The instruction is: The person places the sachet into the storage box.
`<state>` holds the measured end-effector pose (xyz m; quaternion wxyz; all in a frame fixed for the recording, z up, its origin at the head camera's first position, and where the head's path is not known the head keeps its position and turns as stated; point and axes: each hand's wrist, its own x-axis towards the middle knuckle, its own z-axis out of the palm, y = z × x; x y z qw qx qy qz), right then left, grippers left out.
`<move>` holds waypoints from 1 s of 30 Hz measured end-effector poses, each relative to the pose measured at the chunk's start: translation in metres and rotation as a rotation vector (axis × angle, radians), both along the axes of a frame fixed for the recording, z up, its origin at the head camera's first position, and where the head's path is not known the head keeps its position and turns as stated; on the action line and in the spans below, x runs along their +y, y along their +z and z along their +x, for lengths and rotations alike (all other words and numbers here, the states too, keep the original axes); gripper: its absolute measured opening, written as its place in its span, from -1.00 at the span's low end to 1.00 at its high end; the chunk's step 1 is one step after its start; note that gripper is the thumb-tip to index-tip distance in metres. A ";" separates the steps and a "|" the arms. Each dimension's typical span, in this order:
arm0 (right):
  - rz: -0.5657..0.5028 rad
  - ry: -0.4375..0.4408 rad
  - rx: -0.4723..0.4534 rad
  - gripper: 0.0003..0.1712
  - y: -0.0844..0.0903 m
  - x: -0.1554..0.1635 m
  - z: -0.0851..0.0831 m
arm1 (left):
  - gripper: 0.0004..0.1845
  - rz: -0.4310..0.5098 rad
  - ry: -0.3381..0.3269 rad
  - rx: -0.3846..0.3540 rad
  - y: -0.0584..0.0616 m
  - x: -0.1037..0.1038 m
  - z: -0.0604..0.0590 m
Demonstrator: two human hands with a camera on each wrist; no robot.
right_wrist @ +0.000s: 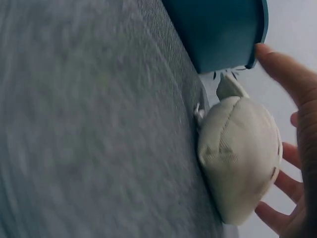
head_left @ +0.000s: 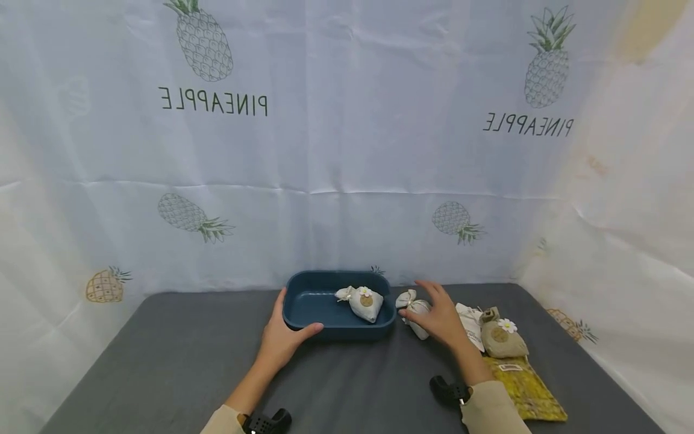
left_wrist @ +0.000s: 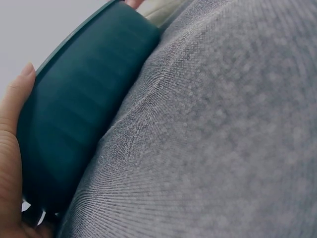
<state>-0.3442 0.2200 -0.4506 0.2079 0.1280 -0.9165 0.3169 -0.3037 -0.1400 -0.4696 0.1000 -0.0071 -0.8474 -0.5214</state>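
Observation:
A dark blue oblong bin (head_left: 347, 331) stands at the back of the table; a white drawstring sachet (head_left: 364, 304) with a flower lies inside. My left hand (head_left: 279, 337) grips the bin's left end, thumb along the front wall and fingers round the far side. Just right of the bin lies a second pale sachet (head_left: 417, 314), plump and tied at the neck. My right hand (head_left: 439, 316) is spread around that sachet, thumb apart from the fingers. In the right wrist view the fingers (right_wrist: 287, 186) are behind the sachet (right_wrist: 240, 153), and the thumb points toward the bin.
Right of my right forearm lie a beige sachet (head_left: 504, 339) with a white flower, a white printed pouch (head_left: 470, 324) and a yellow patterned packet (head_left: 525, 389). A grey cloth (head_left: 190, 361) covers the table. A pineapple-print curtain (head_left: 347, 150) hangs behind it.

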 end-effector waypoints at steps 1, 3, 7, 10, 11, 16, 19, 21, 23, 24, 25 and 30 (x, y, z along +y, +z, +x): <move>0.002 0.004 -0.004 -0.06 -0.003 -0.001 0.000 | 0.26 -0.001 0.002 -0.003 -0.001 0.000 0.000; -0.004 0.020 -0.011 -0.07 -0.008 -0.002 0.000 | 0.26 -0.002 0.006 -0.006 -0.001 0.001 0.000; 0.031 0.033 -0.033 -0.07 -0.018 -0.003 -0.002 | 0.25 -0.001 0.013 -0.012 -0.001 0.002 0.000; 0.121 0.034 -0.028 -0.05 -0.022 -0.003 -0.002 | 0.25 -0.004 0.013 -0.013 0.000 0.002 0.000; 0.151 0.036 -0.020 -0.04 -0.023 -0.003 -0.002 | 0.25 -0.006 0.013 -0.014 0.000 0.002 0.000; 0.216 0.040 0.004 -0.06 -0.025 -0.003 -0.003 | 0.24 -0.005 0.008 -0.008 0.001 0.001 0.000; 0.200 0.033 -0.004 -0.13 -0.027 -0.002 -0.005 | 0.24 -0.003 0.007 -0.009 0.001 0.001 -0.001; 0.185 0.027 -0.011 -0.19 -0.028 -0.002 -0.007 | 0.24 -0.002 0.008 -0.012 0.002 0.001 -0.001; 0.168 0.019 -0.008 -0.25 -0.028 -0.001 -0.008 | 0.24 0.001 0.007 -0.016 0.002 0.001 -0.001; 0.159 0.015 -0.006 -0.28 -0.028 0.000 -0.007 | 0.24 0.003 0.006 -0.017 0.002 0.001 -0.001; 0.154 0.010 0.003 -0.31 -0.028 0.000 -0.007 | 0.24 0.004 0.006 -0.019 0.002 0.001 -0.001; 0.110 -0.009 0.035 -0.45 -0.027 0.002 -0.007 | 0.24 0.003 0.006 -0.021 0.003 0.002 -0.002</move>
